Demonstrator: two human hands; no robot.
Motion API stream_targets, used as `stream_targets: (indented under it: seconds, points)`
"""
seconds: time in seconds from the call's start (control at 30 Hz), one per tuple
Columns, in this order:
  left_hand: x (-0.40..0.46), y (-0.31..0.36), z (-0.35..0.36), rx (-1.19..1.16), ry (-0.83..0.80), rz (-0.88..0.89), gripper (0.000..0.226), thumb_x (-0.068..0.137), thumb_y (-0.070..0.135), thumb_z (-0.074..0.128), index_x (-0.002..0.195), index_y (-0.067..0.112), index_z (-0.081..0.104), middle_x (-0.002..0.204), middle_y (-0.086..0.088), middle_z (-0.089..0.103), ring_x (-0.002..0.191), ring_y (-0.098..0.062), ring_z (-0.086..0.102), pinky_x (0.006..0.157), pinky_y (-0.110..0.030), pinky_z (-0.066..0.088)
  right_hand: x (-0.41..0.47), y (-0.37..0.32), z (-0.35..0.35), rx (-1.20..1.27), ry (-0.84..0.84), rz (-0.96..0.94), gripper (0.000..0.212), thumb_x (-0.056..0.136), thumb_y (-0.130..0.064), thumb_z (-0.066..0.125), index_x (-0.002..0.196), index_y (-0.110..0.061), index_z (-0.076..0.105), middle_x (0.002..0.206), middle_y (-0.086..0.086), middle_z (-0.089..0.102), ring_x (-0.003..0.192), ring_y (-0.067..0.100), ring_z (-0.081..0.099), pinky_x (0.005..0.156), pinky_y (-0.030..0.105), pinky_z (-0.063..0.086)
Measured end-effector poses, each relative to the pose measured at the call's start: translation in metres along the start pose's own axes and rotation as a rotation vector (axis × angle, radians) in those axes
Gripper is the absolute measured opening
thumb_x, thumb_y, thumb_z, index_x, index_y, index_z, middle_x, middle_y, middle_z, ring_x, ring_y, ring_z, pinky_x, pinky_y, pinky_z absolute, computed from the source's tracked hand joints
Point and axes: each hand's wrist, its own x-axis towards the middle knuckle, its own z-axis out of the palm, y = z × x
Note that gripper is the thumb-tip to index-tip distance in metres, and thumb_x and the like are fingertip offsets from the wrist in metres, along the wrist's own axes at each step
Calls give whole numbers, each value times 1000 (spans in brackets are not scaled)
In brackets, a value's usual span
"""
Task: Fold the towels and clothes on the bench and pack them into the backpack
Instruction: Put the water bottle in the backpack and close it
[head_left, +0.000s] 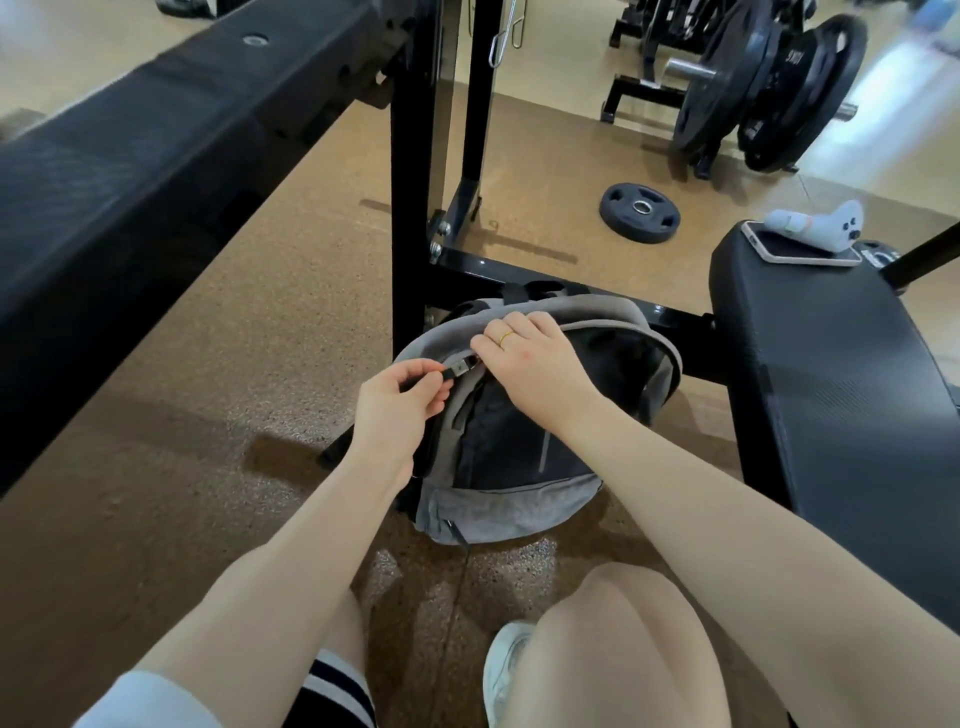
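A grey and black backpack (519, 499) stands on the floor against the black frame, left of the black bench (852, 395). My left hand (400, 410) pinches the black zipper pull (457, 368) at the backpack's upper left edge. My right hand (530, 364) grips the grey top rim of the backpack just beside the pull, fingers curled over it. No towels or clothes show on the bench.
A phone (800, 249) and a small grey plush toy (821, 221) lie at the bench's far end. A loose weight plate (640, 212) lies on the floor beyond. A rack of plates (769, 88) stands at the back right. A black padded bar (130, 156) runs along the left.
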Motion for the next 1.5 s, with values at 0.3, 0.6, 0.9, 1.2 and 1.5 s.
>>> stream_targets:
  seconds: [0.3,0.6,0.9,1.2,1.5]
  points:
    - [22,-35,-31,324,18,-116,13,92,4,52,94,8,64,88,-7,67,68,-9,60,56,-13,47,-6,29,-2,-132,-86,104,25,78,-10,41,81,-19,65,77,-2,62,77,23,58,68,31,25]
    - [38,-32,-1,475,-222,-309,30,95,36,46,85,10,58,72,-3,63,72,-18,59,72,-28,43,-7,7,4,-145,-3,163,28,84,-11,41,88,-17,68,84,-1,64,81,23,58,77,32,29]
    - [39,-50,-11,646,-247,-50,19,97,23,47,92,9,58,78,-7,59,69,-18,54,62,-29,42,-8,-37,32,-103,-44,-202,34,87,-12,36,90,-17,70,92,4,68,98,27,62,107,46,23]
    - [42,-68,-47,502,-139,-247,20,90,20,60,75,9,53,61,-2,54,50,-12,52,38,-15,36,3,-24,47,-54,16,-173,32,78,-6,35,77,-19,64,74,0,60,75,23,58,82,35,30]
    - [64,-115,-42,664,-66,-463,28,88,23,64,67,6,54,60,-6,58,50,-17,49,55,-27,44,-11,-4,62,6,143,-33,11,80,-8,62,81,-19,65,78,-1,61,79,24,58,90,36,34]
